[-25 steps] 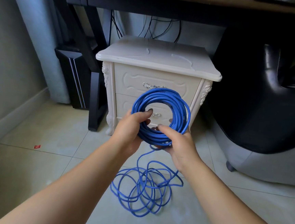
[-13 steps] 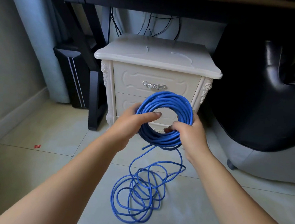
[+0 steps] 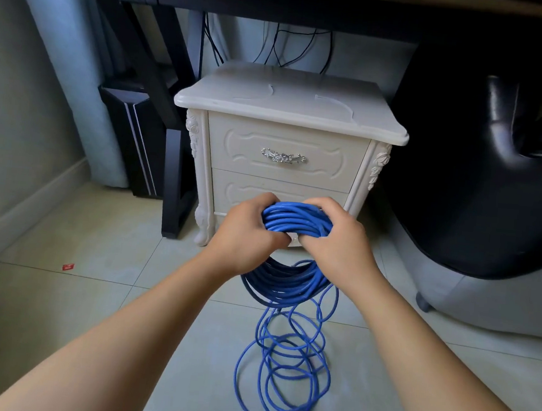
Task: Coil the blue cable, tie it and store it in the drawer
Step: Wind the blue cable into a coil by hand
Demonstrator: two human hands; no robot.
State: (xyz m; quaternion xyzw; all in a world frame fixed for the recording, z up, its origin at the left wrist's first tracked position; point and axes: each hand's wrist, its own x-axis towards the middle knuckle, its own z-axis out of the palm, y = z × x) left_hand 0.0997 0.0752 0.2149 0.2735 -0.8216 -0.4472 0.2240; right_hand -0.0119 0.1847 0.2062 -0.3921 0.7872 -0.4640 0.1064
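Since the earlier frame the coiled blue cable (image 3: 296, 222) is brought lower and tipped, so that its ring is seen edge-on rather than face-on, and the upper drawer (image 3: 332, 158) of the white nightstand (image 3: 288, 108) is uncovered. The top of the coil is gripped from both sides: the left hand (image 3: 247, 232) and the right hand (image 3: 337, 240) are curled round the bundled strands, close to each other. The lower arc of the coil hangs beneath the hands, and uncoiled loops are trailed from it onto the tiled floor (image 3: 90, 304). Both drawers are seen closed. A black chair (image 3: 477, 190) is seen to the right of the nightstand
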